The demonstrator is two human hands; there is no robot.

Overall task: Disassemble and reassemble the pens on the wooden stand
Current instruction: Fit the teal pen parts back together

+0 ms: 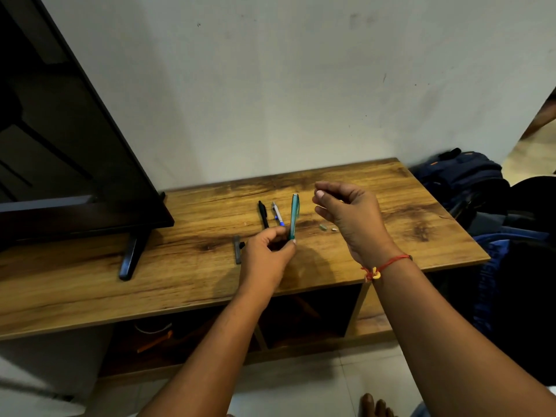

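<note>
Head view is showing bare toes (376, 406) on the tiled floor at the bottom edge. Both forearms are reaching forward over the wooden stand (180, 281).

The left hand (267, 254) is hovering over the stand and pinching the lower end of a teal pen (293, 218) between thumb and fingers. It is holding the pen nearly upright, clear of the surface. A grey part (237, 249) is lying on the stand just left of this hand.

The right hand (349, 215), with a red thread (388, 263) at its wrist, is hanging to the right of the teal pen, apart from it. Its fingers are curling, with thumb meeting forefinger; whether they are holding anything cannot be told. Under this hand, a small green part (322, 226) and a white part (334, 229) are lying side by side.

Beyond the left hand, a black pen (263, 215) and a silver-blue pen (278, 213) are lying near each other. A TV (75, 145) is standing at far left, and a backpack (460, 173) is sitting past the right end.
</note>
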